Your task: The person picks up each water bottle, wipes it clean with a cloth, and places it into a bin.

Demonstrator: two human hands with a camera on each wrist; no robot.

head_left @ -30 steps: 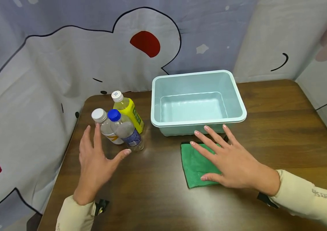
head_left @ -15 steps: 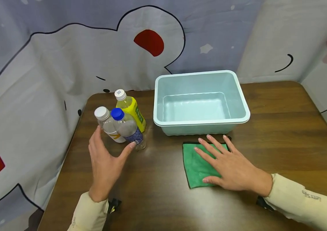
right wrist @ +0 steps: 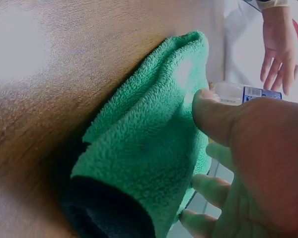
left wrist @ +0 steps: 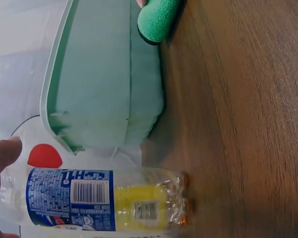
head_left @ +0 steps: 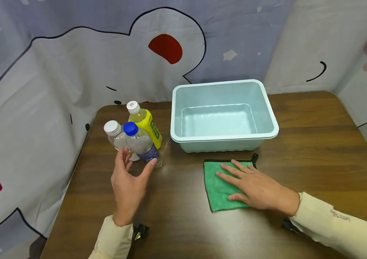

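Beside the blue-capped clear plastic bottle [head_left: 139, 142] is my left hand [head_left: 130, 183], its thumb spread from the fingers. In the left wrist view that bottle's blue label [left wrist: 69, 198] shows a barcode, and my thumb [left wrist: 5, 151] is at the left edge; I cannot tell whether it touches the bottle. Close behind stand a white-capped clear bottle [head_left: 115, 133], partly hidden by my fingers, and a yellow-labelled bottle [head_left: 148, 124]. My right hand [head_left: 258, 189] lies with spread fingers over a folded green cloth [head_left: 216, 183] with black edging. In the right wrist view my thumb [right wrist: 213, 116] meets the cloth's edge.
A pale blue-green plastic basin [head_left: 186, 145] stands at the back middle of the wooden table [head_left: 183, 230], just behind the cloth. A printed curtain [head_left: 73, 72] hangs along the table's back and left sides.
My left hand has moved right toward the blue-capped bottle, its fingers drawing in. My right hand has come down slightly over the green cloth. Bottles, basin and cloth stay in place.
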